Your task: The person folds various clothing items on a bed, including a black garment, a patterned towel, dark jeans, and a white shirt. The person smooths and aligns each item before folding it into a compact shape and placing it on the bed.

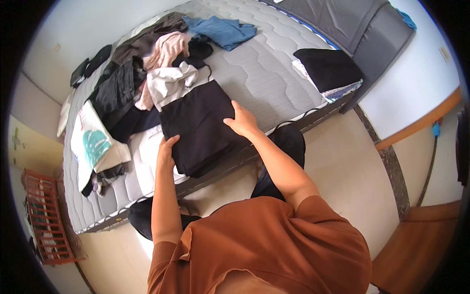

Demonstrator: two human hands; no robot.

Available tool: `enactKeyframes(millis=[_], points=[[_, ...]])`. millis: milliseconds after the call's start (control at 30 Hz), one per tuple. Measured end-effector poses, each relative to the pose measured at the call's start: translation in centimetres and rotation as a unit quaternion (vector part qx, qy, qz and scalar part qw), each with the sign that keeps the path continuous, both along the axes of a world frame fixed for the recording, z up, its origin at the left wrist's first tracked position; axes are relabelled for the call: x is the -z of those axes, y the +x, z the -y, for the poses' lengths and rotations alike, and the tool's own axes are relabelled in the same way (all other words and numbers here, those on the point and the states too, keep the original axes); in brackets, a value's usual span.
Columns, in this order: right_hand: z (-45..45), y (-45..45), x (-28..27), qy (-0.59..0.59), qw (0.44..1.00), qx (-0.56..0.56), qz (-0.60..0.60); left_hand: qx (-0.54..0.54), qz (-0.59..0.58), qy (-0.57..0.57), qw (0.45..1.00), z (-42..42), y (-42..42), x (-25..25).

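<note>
A folded black garment (205, 128) is held flat between my two hands at the near edge of the mattress. My left hand (167, 152) grips its left side, thumb on top. On the opposite side, my right hand (241, 119) holds the right edge, also with the thumb over the cloth; the fingers beneath are hidden. Just beyond the garment lies a crumpled white garment (170, 82), with a pink one (170, 47) behind it. To the right, a folded stack topped with black cloth (328, 70) rests near the bed's corner.
Dark clothes (117, 88) are heaped across the grey quilted mattress (242, 73). A blue garment (224, 31) lies at the back, and a white printed cloth (99, 143) at left. The grey headboard (352, 25) stands at right. A red slatted rack (47, 217) is at far left.
</note>
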State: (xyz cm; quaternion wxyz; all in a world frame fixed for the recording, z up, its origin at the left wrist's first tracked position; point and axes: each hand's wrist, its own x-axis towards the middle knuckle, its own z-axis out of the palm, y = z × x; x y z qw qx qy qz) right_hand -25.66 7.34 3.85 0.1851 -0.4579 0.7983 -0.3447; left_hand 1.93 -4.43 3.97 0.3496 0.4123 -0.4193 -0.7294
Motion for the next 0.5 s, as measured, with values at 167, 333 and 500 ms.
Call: enactKeyframes(millis=[167,333,500], points=[[-1.8,-5.1,-0.7,-0.019,0.995,-0.042,0.091,0.036,-0.023,-0.085,0.995,-1.5,-4.8,-3.9],[-6.6,-14.0,-4.6,-0.114,0.991,-0.033,0.067,0.113,-0.065,-0.127,0.983,-3.2,-14.5,-7.3],[-12.1,-27.2,-13.2,-0.153,0.975,0.058,-0.153,0.164,-0.152,-0.166,0.96,-4.8,-30.3,-10.2]])
